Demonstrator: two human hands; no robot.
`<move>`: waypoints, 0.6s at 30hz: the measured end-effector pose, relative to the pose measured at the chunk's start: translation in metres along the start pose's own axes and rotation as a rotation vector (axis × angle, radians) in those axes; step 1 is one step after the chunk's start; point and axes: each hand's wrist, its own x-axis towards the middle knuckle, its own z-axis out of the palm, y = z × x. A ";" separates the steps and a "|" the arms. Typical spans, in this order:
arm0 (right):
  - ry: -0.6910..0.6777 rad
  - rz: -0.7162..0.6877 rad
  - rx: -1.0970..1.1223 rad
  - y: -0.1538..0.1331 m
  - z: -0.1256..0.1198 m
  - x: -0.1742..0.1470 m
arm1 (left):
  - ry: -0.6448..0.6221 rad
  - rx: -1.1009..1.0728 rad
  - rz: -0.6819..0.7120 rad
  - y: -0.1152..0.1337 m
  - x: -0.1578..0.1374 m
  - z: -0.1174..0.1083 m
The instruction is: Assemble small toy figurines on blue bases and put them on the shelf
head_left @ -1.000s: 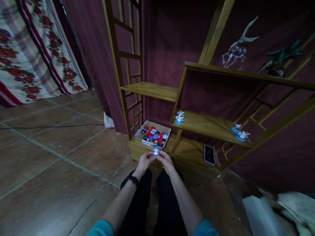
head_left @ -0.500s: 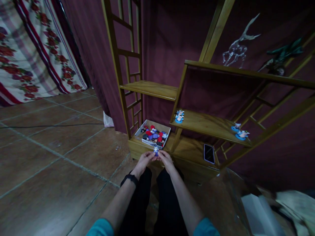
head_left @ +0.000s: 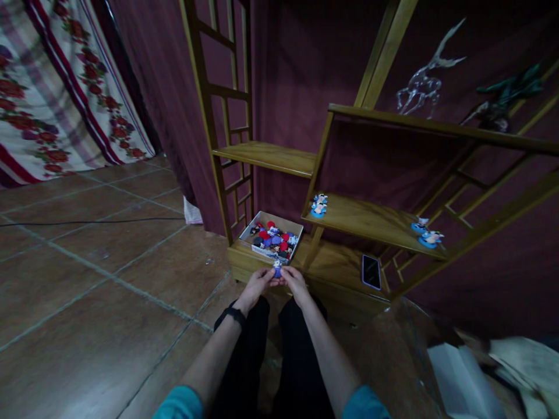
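Between my two hands, just in front of the box, is a small white and purple toy figurine. My left hand pinches it from the left, and my right hand grips it from the right; both are closed on it. Right beyond them an open cardboard box holds several small figurines with red, purple and black bases, jumbled together. The box rests on the low wooden cabinet. Parts of the figurine are covered by my fingers.
Figurines on blue bases stand at the left end and right end of the middle shelf. A phone or tablet lies on the cabinet top. A clear deer ornament and a dark green ornament stand on the upper shelf.
The figurine has turned or tilted slightly in my fingers, showing more of its purple part. Both hands stay in nearly the same place.
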 end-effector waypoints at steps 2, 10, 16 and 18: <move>-0.004 0.006 0.018 0.001 0.000 0.001 | 0.000 -0.001 0.024 -0.002 0.001 -0.002; -0.044 0.008 0.061 -0.002 0.000 -0.001 | 0.054 0.116 0.127 -0.010 0.005 -0.010; -0.054 -0.014 0.047 -0.002 0.000 -0.001 | 0.075 0.088 0.111 -0.007 0.004 -0.007; -0.054 -0.021 0.056 -0.002 0.000 -0.002 | 0.080 0.046 0.093 -0.005 0.003 -0.005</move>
